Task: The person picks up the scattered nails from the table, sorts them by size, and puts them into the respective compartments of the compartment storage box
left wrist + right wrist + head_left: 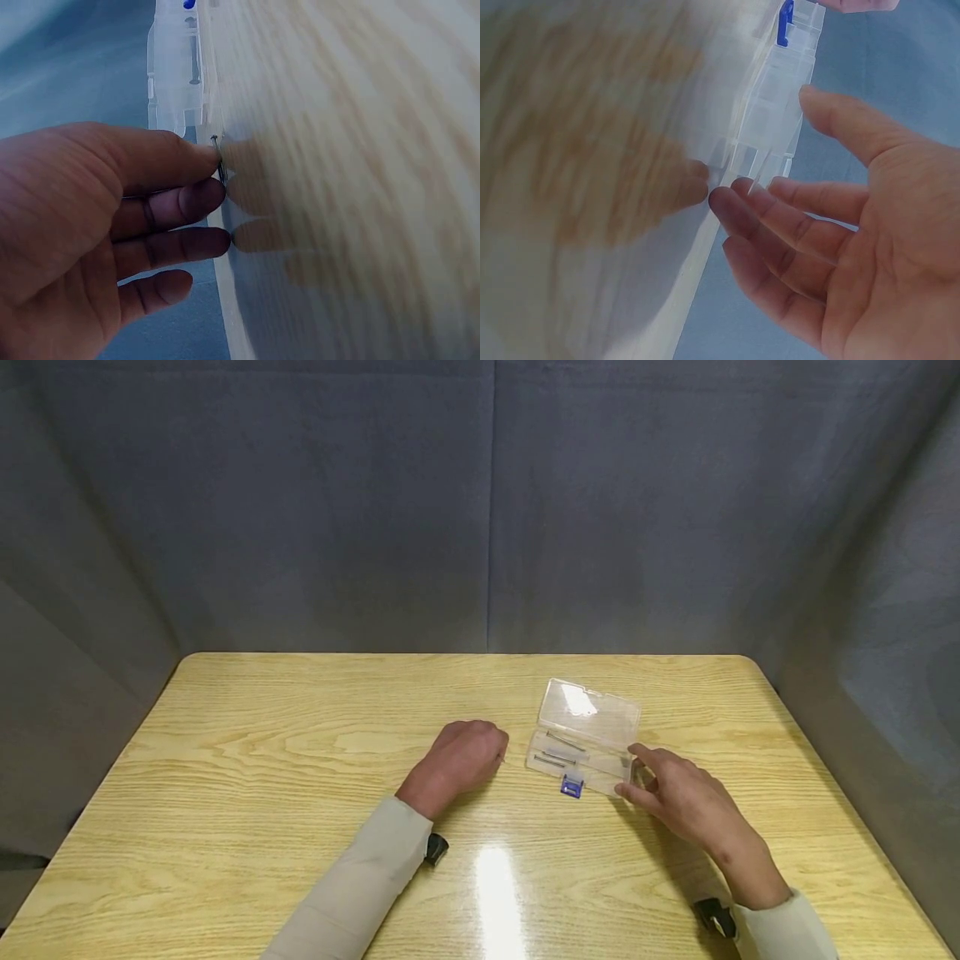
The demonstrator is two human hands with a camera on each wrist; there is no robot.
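Pinching a nail (217, 148), left hand (465, 755) seems mid-pickup, needing steadiness; relaxed right hand (686, 797) perhaps touches box (588, 729) towards table's (262, 777) right edge.

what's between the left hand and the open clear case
In the head view, bare wooden tabletop separates the left hand from the clear case; the left wrist view shows that hand pinching a nail.

Clear rectangular plastic box (606, 780) on pale wooden table (300, 718), right of centre; clear plastic lid (611, 714) behind it, blue plastic clasp (572, 787) at near edge. Three slender metal fasteners (558, 758) in box, leftward. Left hand (461, 756) left of box, fourth fastener (218, 152) at fingertips; right hand (686, 797) at box's right end. Grey cloth curtain (337, 527) behind table.
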